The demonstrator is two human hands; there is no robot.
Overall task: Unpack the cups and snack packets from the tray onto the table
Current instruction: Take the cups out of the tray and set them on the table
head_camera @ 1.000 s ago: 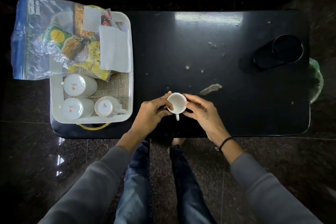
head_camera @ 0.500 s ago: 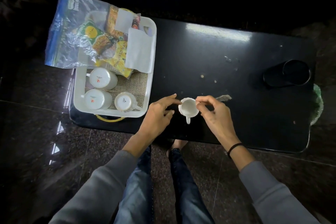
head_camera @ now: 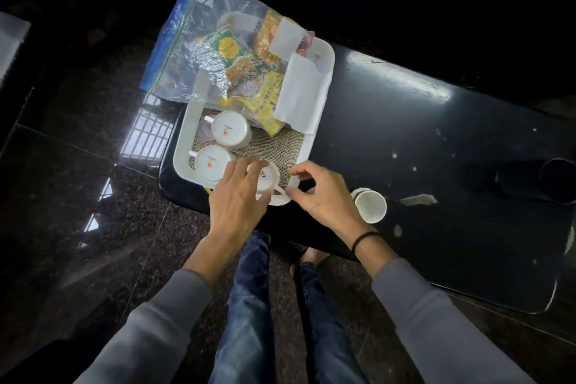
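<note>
A white tray (head_camera: 181, 146) sits on the left end of the black table (head_camera: 436, 140). On its burlap liner two white cups (head_camera: 231, 131) (head_camera: 211, 162) stand upside down. A third white cup (head_camera: 268, 178) lies at the tray's near right corner, and my left hand (head_camera: 237, 206) is closed over it. My right hand (head_camera: 324, 199) is beside it, thumb tip at the cup's handle and fingers curled apart. Another white cup (head_camera: 371, 205) stands upright on the table just right of my right hand. Yellow and green snack packets (head_camera: 261, 97) lie at the tray's far end.
A clear zip bag (head_camera: 193, 40) with a blue edge hangs over the tray's far left side. A white napkin (head_camera: 299, 93) lies on the packets. A black cup (head_camera: 558, 179) rests at the table's right end. Crumbs and scuffs dot the tabletop. Dark stone floor lies below.
Both hands let go of the cup on the table and moved left to the tray. My left hand now covers the third cup there. The view swung left and tilted.
</note>
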